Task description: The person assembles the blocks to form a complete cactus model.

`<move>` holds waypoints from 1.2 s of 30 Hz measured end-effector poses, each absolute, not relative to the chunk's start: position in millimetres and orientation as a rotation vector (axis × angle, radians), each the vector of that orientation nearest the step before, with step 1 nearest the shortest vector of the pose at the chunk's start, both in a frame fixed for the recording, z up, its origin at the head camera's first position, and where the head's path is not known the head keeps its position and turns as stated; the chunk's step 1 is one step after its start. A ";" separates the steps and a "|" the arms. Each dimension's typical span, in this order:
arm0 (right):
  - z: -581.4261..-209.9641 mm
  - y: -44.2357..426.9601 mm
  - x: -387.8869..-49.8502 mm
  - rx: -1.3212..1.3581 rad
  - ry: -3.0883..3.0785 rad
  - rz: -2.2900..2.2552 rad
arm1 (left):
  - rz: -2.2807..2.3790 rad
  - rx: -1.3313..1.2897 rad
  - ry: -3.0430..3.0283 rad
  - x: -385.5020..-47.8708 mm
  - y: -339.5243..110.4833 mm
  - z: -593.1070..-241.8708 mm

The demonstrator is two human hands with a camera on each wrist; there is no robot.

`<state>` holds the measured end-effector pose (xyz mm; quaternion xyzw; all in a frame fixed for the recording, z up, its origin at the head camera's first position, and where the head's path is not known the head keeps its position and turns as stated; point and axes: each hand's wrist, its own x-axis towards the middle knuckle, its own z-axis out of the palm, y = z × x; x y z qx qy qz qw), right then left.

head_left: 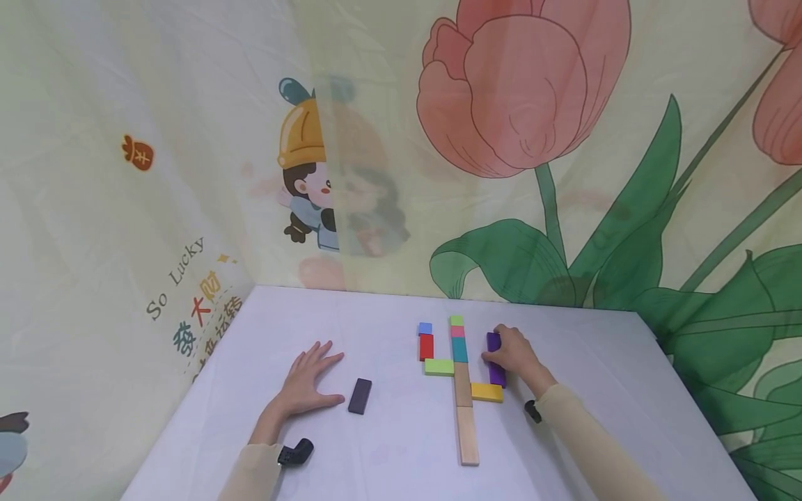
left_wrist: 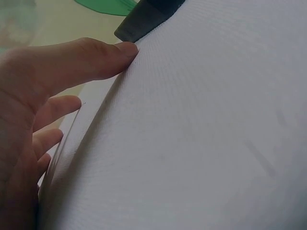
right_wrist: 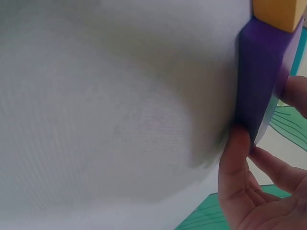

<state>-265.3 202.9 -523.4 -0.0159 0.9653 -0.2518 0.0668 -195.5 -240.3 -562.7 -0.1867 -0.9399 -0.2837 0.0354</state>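
Note:
My right hand (head_left: 519,355) holds a long purple block (head_left: 496,374) between thumb and fingers, near its far end. The block lies on the table, its near end touching a yellow block (head_left: 486,392); the right wrist view shows that contact too, purple block (right_wrist: 259,72) against yellow block (right_wrist: 276,12). Over on the left, my left hand (head_left: 305,383) rests at the tabletop with fingers spread, holding nothing. Its thumb points at a dark block (head_left: 360,396) lying just to the right. In the left wrist view the thumb tip appears close to this dark block (left_wrist: 148,19); whether they touch I cannot tell.
A column of blocks runs up the middle: two wooden blocks (head_left: 463,385), then teal (head_left: 459,350), pink (head_left: 458,332) and green (head_left: 457,320). Left of it, a lime block (head_left: 439,367) meets a red block (head_left: 426,347), topped by a blue one (head_left: 425,328). Printed cloth hangs behind.

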 end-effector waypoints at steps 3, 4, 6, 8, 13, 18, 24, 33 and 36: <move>-523.8 203.0 -264.4 -0.044 2.909 -0.746 | -0.877 -0.574 -2.891 -194.8 -240.0 -562.9; -523.9 203.1 -264.1 -0.047 2.910 -0.743 | -0.884 -0.574 -2.889 -194.6 -239.8 -562.7; -524.6 203.1 -263.7 -0.051 2.913 -0.739 | -0.888 -0.574 -2.888 -194.0 -239.4 -562.1; -524.8 202.9 -263.1 -0.053 2.916 -0.737 | -0.893 -0.574 -2.886 -193.6 -238.9 -561.4; -520.6 196.7 -257.9 -0.080 3.019 -0.655 | -0.883 -0.575 -2.885 -192.6 -238.5 -561.1; -504.8 155.7 -243.4 -0.325 3.119 -0.643 | -0.880 -0.579 -2.893 -191.3 -240.1 -561.9; -493.3 77.7 -218.7 -0.813 2.822 -0.629 | -0.870 -0.573 -2.872 -193.6 -240.0 -561.3; -497.7 -0.5 -198.3 -1.017 2.736 -0.227 | -0.880 -0.587 -2.868 -194.5 -238.9 -561.6; -498.1 -10.3 -196.9 -1.016 2.729 -0.184 | -0.873 -0.597 -2.851 -193.8 -239.8 -560.9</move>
